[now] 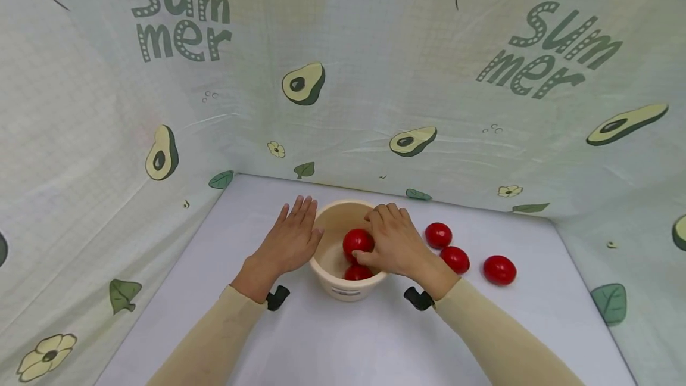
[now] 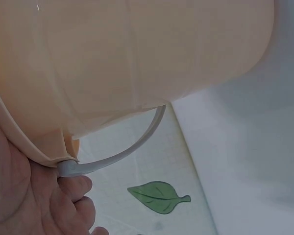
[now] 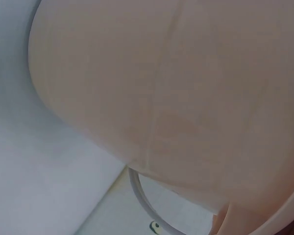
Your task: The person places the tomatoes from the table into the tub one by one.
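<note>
A cream plastic bucket [image 1: 328, 258] stands upright between my two hands, with a grey handle [image 2: 132, 147] hanging behind it. Inside, two shiny red balls [image 1: 354, 242] show, one partly behind the other. My left hand [image 1: 289, 240] lies against the bucket's left rim, its fingers straight and holding nothing. Over the right rim reaches my right hand [image 1: 396, 243], thumb and bent fingers spread apart. Its thumb overlaps the upper ball in the head view; whether they touch cannot be told. The right wrist view shows mostly bucket wall.
To the right of the bucket, three more red balls lie on the white table [image 1: 343, 344]: one at the back [image 1: 438, 235], another close to it [image 1: 454, 260], and a third ball [image 1: 499, 270] farther right. A patterned cloth [image 1: 354, 124] hangs behind and along both sides.
</note>
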